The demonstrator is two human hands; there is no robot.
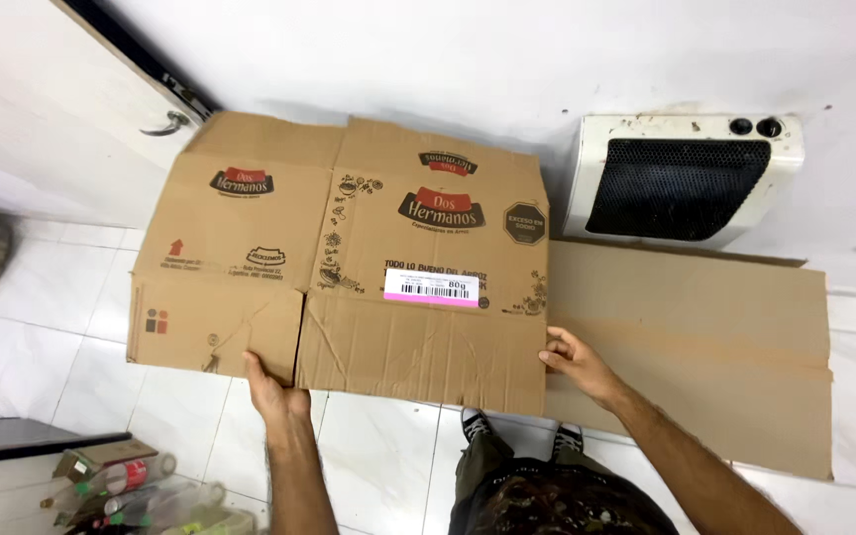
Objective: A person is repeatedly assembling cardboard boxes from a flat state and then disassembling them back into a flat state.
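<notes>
A person standing on white floor tiles [378,466] holds a flattened, printed cardboard box [349,253] upright in front of the body, seen from above. The left hand [274,388] is closed on the box's bottom edge near the slit between two lower flaps, thumb on the near face and fingers hidden behind the board. The right hand [577,362] grips the box's right edge low down, fingers curled round it and thumb lying on the printed side. A white and pink shipping label [432,286] sits on the box's larger panel.

Behind the box, to the right, a plain brown cardboard sheet [705,347] leans against the white wall [507,59], its left part covered by the box. Above the sheet, a white wall heater with a black grille [681,183] is fixed to the wall. A white door with a metal handle [165,124] stands at upper left. Plastic bottles and a small carton [116,485] lie in a heap at lower left. The person's dark sneakers [517,431] show below the box.
</notes>
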